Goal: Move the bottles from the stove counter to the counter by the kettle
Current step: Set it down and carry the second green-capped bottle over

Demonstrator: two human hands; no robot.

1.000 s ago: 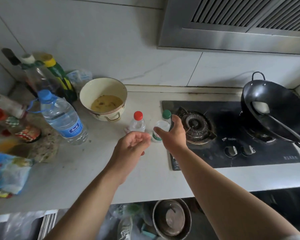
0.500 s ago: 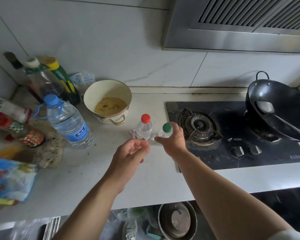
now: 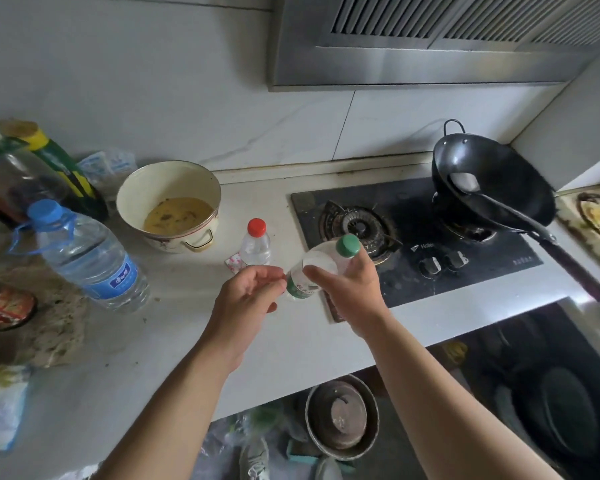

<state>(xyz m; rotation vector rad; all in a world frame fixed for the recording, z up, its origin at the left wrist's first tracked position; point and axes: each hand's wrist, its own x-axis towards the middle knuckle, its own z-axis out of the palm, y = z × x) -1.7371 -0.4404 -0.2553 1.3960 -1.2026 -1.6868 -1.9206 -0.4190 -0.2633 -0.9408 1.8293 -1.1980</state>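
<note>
My right hand (image 3: 349,289) grips a small clear bottle with a green cap (image 3: 317,265), lifted off the white counter (image 3: 174,327) and tilted toward the stove. A second small bottle with a red cap (image 3: 256,242) stands upright on the counter just behind my left hand (image 3: 246,299). That hand hovers beside the green-capped bottle with loosely curled fingers and holds nothing. A large water bottle with a blue cap (image 3: 84,258) stands at the left. No kettle is in view.
A cream bowl of yellow liquid (image 3: 168,206) sits behind the red-capped bottle. The black gas stove (image 3: 413,244) carries a wok with a ladle (image 3: 492,188) at the right. Oil bottles (image 3: 49,168) and packets crowd the left end. A metal pot (image 3: 342,415) stands on the floor below.
My right hand has lifted the green-capped bottle off the counter and tilted it. My left hand stayed close beside it. The red-capped bottle has not moved.
</note>
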